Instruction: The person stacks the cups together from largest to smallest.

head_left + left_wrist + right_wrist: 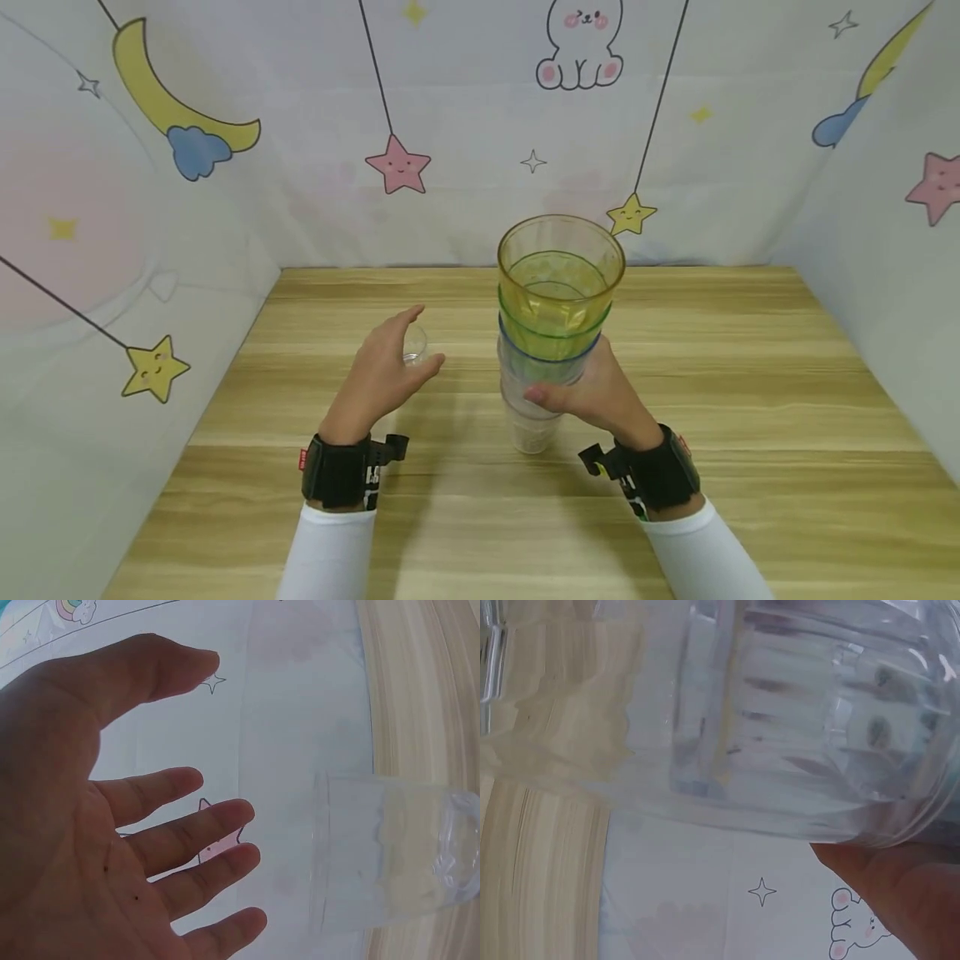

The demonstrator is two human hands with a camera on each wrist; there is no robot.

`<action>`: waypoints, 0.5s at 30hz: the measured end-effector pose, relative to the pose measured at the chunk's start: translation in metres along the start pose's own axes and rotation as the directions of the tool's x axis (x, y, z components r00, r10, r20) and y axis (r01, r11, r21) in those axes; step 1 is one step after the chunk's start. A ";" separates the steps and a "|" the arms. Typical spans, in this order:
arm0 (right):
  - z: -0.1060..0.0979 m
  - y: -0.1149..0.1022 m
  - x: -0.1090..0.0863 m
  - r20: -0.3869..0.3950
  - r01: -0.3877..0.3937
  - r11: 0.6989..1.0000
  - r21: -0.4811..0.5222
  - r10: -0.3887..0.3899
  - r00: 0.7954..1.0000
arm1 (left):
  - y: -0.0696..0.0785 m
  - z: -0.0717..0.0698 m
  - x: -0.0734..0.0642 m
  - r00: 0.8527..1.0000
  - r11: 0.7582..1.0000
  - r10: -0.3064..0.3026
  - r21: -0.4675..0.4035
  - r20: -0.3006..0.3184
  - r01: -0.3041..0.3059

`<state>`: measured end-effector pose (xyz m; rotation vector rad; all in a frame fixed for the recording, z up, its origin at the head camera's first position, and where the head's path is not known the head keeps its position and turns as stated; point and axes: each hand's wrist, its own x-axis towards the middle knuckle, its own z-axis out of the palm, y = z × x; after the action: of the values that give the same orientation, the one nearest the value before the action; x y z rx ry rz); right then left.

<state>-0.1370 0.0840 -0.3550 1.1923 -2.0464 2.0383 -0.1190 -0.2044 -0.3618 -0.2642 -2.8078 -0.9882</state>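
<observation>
My right hand (600,392) grips a tall stack of nested plastic cups (558,325). A yellow cup is on top, with green and blue rims below it and clear cups lower down. In the right wrist view the clear cup wall (780,772) fills most of the frame, and the thumb or a finger touches its side. Whether the stack's base meets the table cannot be told. My left hand (382,367) holds nothing, its thumb and fingers spread apart. Just beyond it a small clear cup (360,855) stands on the table, partly hidden by that hand in the head view.
The wood-grain table (750,375) reaches back to a white cloth wall (465,225) printed with stars and a bear. Similar cloth walls stand at the left and right sides. Both wrists wear black straps.
</observation>
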 end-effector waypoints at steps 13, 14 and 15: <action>-0.004 -0.002 0.004 0.046 -0.005 0.999 0.037 0.004 0.999 | -0.022 -0.001 0.003 0.989 0.989 -0.142 0.051 0.043 0.140; -0.004 -0.002 0.004 0.050 -0.004 0.999 0.041 0.002 0.999 | -0.023 -0.001 0.003 0.986 0.986 -0.159 0.051 0.047 0.157; -0.004 -0.003 0.005 0.053 -0.004 0.999 0.045 0.002 0.999 | -0.024 0.000 0.003 0.983 0.984 -0.175 0.050 0.052 0.172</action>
<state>-0.1411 0.0859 -0.3498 1.2650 -2.0364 2.0870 -0.1272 -0.2222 -0.3756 -0.0417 -2.9410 -0.9636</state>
